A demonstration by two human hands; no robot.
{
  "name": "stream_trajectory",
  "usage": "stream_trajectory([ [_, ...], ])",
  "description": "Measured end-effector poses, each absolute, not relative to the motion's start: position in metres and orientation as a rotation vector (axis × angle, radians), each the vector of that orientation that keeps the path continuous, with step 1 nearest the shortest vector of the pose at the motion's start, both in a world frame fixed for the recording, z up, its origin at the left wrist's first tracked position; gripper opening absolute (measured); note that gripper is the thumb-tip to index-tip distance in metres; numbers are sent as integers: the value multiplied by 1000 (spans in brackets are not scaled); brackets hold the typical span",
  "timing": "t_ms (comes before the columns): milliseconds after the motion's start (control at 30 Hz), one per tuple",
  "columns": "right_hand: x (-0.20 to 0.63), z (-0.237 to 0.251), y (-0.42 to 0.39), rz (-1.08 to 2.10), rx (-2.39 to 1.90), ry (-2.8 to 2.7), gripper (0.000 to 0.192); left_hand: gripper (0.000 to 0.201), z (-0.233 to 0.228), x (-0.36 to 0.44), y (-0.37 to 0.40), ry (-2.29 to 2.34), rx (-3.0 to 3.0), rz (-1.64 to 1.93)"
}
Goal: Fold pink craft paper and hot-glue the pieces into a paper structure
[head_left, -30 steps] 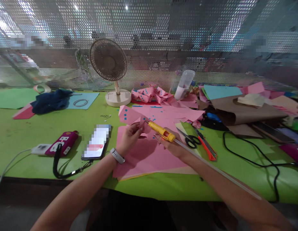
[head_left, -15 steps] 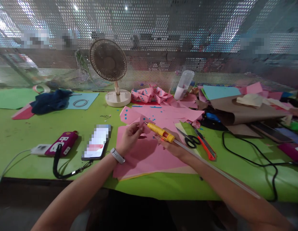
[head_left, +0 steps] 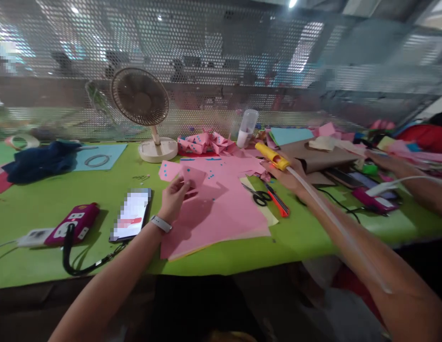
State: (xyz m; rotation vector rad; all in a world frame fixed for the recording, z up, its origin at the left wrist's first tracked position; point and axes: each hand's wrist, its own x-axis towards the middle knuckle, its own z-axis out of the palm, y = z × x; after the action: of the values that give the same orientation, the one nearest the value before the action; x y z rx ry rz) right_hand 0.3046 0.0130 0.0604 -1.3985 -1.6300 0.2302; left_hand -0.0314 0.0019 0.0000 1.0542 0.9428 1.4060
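— Starting at the left, what is sitting on the green table (head_left: 57, 190)?

— A magenta pouch (head_left: 72, 223) and a phone (head_left: 131, 214) are lying side by side, with a fan (head_left: 140, 97) standing behind them.

— And the left hand (head_left: 174, 198)?

— It is pinching 1 small pink paper piece (head_left: 193, 176) between thumb and fingers, holding it just above the pink sheet (head_left: 221, 213) spread on the table.

— How is that piece going to handle?

— I judge it light, limp and easy to crease or tear, so it is best gripped near an edge, gently, as the hand is doing.

— Then, moving right?

— Scissors (head_left: 258, 195) and an orange cutter (head_left: 278, 202) are lying just beside the sheet. The right hand (head_left: 290, 175) is closed around a yellow glue gun (head_left: 273, 156), held up over the brown paper (head_left: 321, 159), its clear glue stick (head_left: 335, 223) trailing back along the forearm. It looks rigid and light; the nozzle is probably hot, so the body is the place to grip.

— Anyone else?

— At the far right, another person's arm (head_left: 417, 185) is reaching across the table.
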Motion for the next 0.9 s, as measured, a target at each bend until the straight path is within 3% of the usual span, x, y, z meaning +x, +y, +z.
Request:
stream_trajectory([
  [167,391,25,15,-39,-1698,-1888,48,41,-2,-36,9,969,1020,1470],
  [500,440,-1,23,9,-1864,-2126,62,38,-7,-41,16,1006,1001,1520],
  [633,440,1,25,-24,-1868,-2234,57,38,-7,-41,16,1006,984,1559],
  [800,419,25,19,-301,-2080,-2356,37,40,-7,-40,17,995,946,1569],
  [900,368,37,24,-335,-1780,-2355,28,40,-9,-39,17,985,931,1577],
])
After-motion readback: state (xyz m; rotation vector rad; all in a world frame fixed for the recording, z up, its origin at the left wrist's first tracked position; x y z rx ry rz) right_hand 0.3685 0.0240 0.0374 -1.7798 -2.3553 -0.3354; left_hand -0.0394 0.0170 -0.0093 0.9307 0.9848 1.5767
